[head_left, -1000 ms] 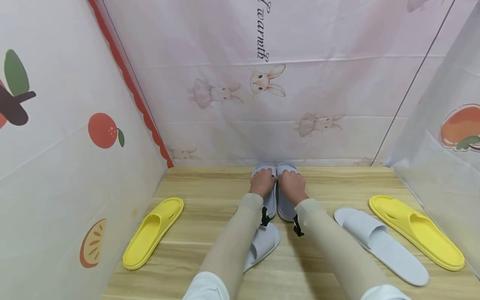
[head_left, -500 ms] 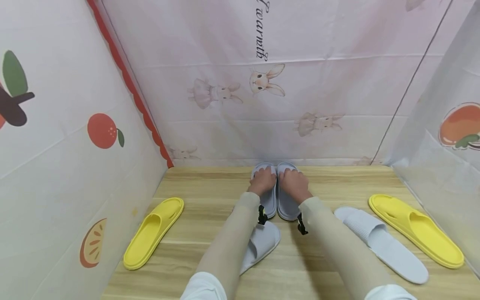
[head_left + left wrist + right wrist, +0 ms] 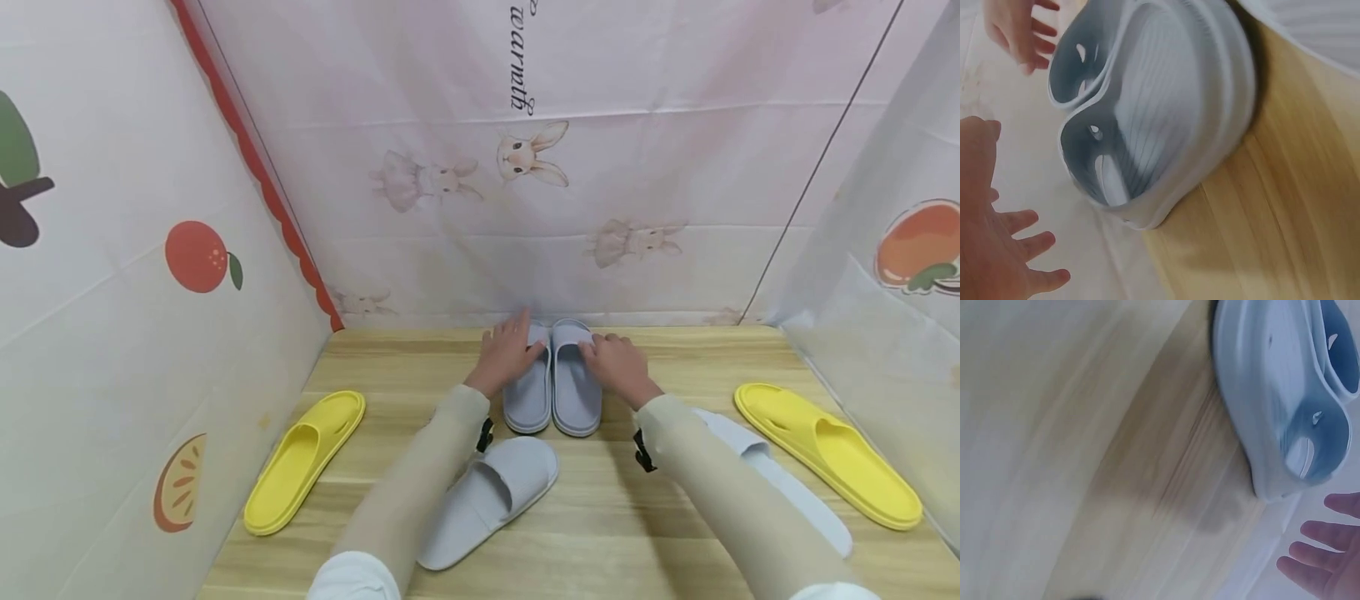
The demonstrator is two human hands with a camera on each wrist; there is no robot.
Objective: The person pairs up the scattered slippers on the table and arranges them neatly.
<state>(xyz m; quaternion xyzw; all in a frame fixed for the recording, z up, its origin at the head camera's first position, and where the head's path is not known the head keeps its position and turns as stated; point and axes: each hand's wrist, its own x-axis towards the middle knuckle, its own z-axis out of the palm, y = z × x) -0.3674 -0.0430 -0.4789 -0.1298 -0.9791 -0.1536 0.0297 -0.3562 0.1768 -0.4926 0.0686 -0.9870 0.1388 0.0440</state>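
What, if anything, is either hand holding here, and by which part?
Nothing is held. The left hand and right hand are open beside the paired grey slippers, with gaps showing in the wrist views.

"warmth" [image 3: 517,62] in dark script runs sideways on the pinkish sheet [image 3: 675,167], directly above the rabbit head [image 3: 516,157] printed there.

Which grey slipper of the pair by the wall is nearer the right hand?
The pair's right slipper, just beside the right hand; its mate is nearer the left hand.
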